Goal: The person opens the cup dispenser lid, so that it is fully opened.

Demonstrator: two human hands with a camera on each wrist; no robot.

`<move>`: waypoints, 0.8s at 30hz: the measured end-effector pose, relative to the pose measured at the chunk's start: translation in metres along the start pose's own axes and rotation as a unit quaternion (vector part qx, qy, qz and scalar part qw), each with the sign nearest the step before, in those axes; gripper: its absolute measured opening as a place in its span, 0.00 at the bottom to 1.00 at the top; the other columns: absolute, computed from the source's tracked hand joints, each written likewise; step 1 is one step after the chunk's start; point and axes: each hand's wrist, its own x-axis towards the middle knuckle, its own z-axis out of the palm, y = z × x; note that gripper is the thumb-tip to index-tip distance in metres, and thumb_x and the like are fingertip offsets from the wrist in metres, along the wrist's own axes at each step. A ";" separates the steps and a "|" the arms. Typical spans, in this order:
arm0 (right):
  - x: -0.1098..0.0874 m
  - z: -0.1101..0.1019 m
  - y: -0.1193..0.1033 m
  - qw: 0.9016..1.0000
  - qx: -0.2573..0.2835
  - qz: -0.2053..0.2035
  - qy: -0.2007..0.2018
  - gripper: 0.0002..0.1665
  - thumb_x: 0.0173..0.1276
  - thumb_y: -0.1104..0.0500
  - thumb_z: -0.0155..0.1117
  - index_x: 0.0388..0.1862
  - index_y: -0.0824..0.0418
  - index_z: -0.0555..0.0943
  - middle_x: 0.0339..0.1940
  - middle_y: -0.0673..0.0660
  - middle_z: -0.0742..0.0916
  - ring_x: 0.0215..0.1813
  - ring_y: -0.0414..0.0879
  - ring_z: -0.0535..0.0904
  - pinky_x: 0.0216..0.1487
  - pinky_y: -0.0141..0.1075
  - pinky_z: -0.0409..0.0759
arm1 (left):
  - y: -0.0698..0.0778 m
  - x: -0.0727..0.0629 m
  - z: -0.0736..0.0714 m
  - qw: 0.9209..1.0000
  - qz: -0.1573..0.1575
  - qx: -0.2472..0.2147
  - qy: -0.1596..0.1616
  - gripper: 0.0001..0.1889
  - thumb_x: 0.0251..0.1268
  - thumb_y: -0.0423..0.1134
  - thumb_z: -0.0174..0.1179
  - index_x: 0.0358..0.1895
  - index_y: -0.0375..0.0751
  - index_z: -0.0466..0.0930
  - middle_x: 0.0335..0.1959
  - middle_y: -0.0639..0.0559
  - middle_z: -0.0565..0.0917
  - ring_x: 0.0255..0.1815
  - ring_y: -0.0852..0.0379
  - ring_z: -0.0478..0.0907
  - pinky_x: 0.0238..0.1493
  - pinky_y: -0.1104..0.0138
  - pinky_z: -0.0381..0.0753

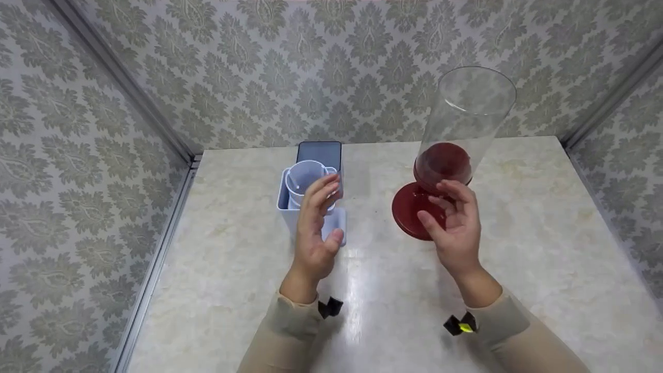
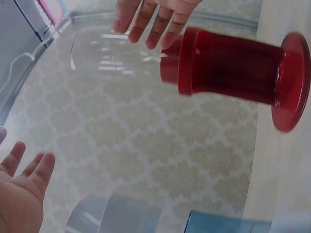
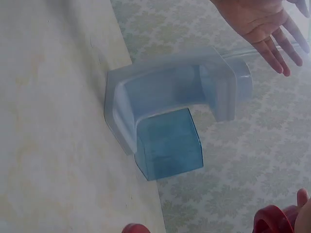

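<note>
Two bare hands hang over the table (image 1: 383, 311), one near each tall thing. Both hands are loose, with nothing in them. The left hand (image 1: 317, 228) is in front of the pale blue stand (image 1: 288, 199), with its fingers mostly straight and its thumb out. A pale cup (image 1: 305, 172) sits on top of that stand, and a darker blue box (image 1: 319, 150) is just behind it.

The right hand (image 1: 458, 228) is by the red stand (image 1: 406, 210), its fingers a bit bent. I cannot tell if a fingertip touches it, but no finger wraps around it. The red stand is upright on its round foot, and the clear tube (image 1: 471, 116) stands on top, seeming to fit around the red tip.

This looks like a pause between grabs, because nothing is being picked up. To hold the red stand, the right hand would have to move in and curl around it. The tube looks tall and tippy, so a bump could knock it.
</note>
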 end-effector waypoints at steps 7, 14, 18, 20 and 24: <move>0.011 -0.029 -0.008 0.997 -0.015 -0.017 0.078 0.38 0.65 0.80 0.76 0.72 0.71 0.74 0.70 0.61 0.81 0.71 0.56 0.77 0.69 0.38 0.86 | -0.011 0.005 0.030 0.995 -0.062 -0.046 -0.063 0.36 0.83 0.53 0.61 0.79 0.26 0.69 0.81 0.27 0.72 0.85 0.44 0.72 0.84 0.47 0.81; 0.020 -0.049 -0.002 0.994 -0.053 0.011 0.097 0.40 0.65 0.80 0.75 0.75 0.69 0.72 0.72 0.55 0.78 0.73 0.50 0.74 0.76 0.39 0.79 | -0.039 0.017 0.064 0.981 -0.151 -0.072 -0.098 0.32 0.82 0.39 0.60 0.83 0.30 0.67 0.84 0.36 0.71 0.85 0.41 0.73 0.85 0.51 0.80; 0.025 -0.054 0.005 0.992 -0.059 0.045 0.104 0.41 0.65 0.78 0.78 0.74 0.68 0.72 0.72 0.54 0.77 0.74 0.50 0.73 0.78 0.39 0.76 | -0.060 0.024 0.081 0.971 -0.201 -0.079 -0.102 0.31 0.84 0.35 0.59 0.84 0.31 0.66 0.85 0.34 0.69 0.85 0.38 0.72 0.86 0.46 0.78; 0.029 -0.056 0.009 0.990 -0.064 0.068 0.106 0.42 0.65 0.76 0.79 0.74 0.66 0.71 0.72 0.54 0.76 0.75 0.49 0.72 0.79 0.37 0.76 | -0.071 0.029 0.089 0.967 -0.224 -0.075 -0.100 0.30 0.86 0.35 0.57 0.85 0.31 0.65 0.86 0.34 0.68 0.86 0.38 0.71 0.88 0.45 0.76; 0.034 -0.060 0.014 0.984 -0.078 0.118 0.109 0.45 0.66 0.74 0.81 0.77 0.65 0.69 0.74 0.52 0.74 0.76 0.49 0.70 0.80 0.35 0.75 | -0.092 0.038 0.101 0.959 -0.255 -0.075 -0.102 0.29 0.90 0.36 0.55 0.85 0.32 0.64 0.87 0.35 0.66 0.89 0.37 0.67 0.91 0.47 0.72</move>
